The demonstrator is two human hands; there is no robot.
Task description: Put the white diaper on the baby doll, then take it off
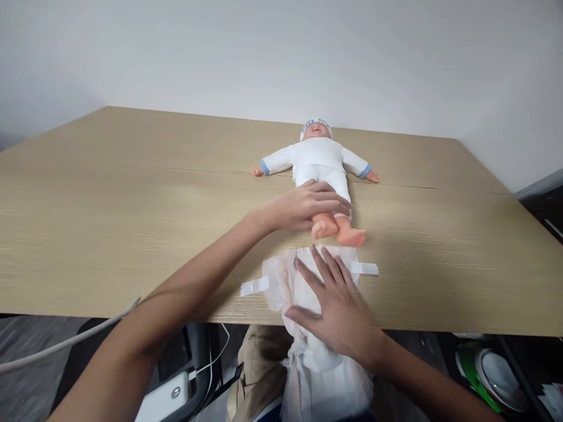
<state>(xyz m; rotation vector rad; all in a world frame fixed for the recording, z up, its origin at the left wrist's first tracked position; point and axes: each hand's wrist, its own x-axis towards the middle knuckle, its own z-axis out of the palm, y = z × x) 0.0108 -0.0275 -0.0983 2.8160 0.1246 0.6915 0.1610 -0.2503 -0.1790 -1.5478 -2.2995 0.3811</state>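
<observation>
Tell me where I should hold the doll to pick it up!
Probably around the chest, with one hand coming in from each side, just below the arms. The doll lies on its back with both arms spread wide, so its sides look easy to cup. The legs seem a poorer choice, since the left hand partly covers them.

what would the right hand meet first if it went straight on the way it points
Probably the doll's feet, just ahead, with the left hand close beyond; relative heights are hard to judge.
</observation>
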